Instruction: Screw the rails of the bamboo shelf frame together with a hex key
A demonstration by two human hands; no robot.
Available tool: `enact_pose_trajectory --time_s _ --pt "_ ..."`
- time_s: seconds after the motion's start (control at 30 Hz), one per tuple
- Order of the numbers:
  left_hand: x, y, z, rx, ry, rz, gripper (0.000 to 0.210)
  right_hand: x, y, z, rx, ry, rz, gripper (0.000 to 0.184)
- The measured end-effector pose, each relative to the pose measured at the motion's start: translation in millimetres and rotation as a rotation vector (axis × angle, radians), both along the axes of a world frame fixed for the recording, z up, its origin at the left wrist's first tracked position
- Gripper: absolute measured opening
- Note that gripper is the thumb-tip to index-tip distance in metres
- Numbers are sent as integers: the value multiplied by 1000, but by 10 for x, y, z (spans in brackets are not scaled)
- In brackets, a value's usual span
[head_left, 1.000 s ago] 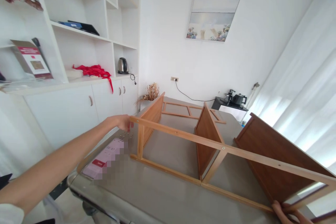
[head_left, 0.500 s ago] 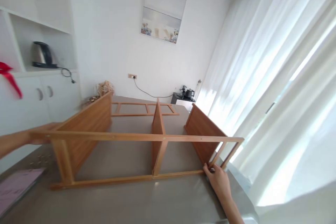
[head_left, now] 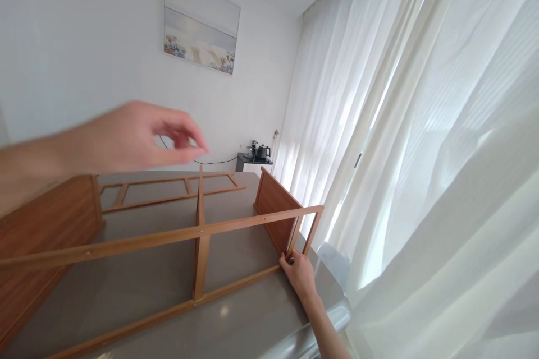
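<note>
A wooden shelf unit lies on its side on the grey table, with its ladder-like side frame facing me and its shelf boards standing upright. My right hand is closed around the lower rail near the right-hand board. Part of that grip is hidden behind the fingers. My left hand is raised above the unit at the left, with thumb and fingertips pinched together. Whatever is in the pinch, if anything, is too small to make out. Below that arm stands the left board.
A second ladder-like wooden frame lies flat at the table's far side. Black kettles stand on a small cabinet in the corner. White curtains hang along the right, close to the table edge.
My left hand has come off the unit's left end and risen toward the middle. The right hand keeps its place on the rail. My view has turned to the right.
</note>
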State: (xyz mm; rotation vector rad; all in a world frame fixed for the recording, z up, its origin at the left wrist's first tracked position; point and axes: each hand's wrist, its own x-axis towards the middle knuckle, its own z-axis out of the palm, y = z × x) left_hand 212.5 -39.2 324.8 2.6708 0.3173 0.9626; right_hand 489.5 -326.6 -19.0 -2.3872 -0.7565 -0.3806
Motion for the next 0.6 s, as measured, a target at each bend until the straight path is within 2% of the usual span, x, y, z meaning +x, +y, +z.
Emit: enact_pose_trajectory --time_s 0.03,0.1,0.17,0.2,0.27,0.37,0.6 --pt "143 -232 18 66 30 -139 52 1 -1 -4 6 1 1 23" --pt "511 -706 -51 135 111 -423 41 3 0 -13 13 6 -5 23" --pt "910 -1094 -214 148 176 -598 28 8 6 -19 15 11 -16 22" --pt "1093 -1232 -311 164 198 -634 26 12 10 -21 15 13 -20 22" --pt "1396 -1389 -504 170 236 -656 29 19 17 -25 14 12 -22 20" --pt "1673 -1419 -735 120 261 -592 30 25 23 -35 12 10 -19 19" --pt "2045 -1389 -1013 24 325 -467 26 26 36 -55 -1 4 -23 21"
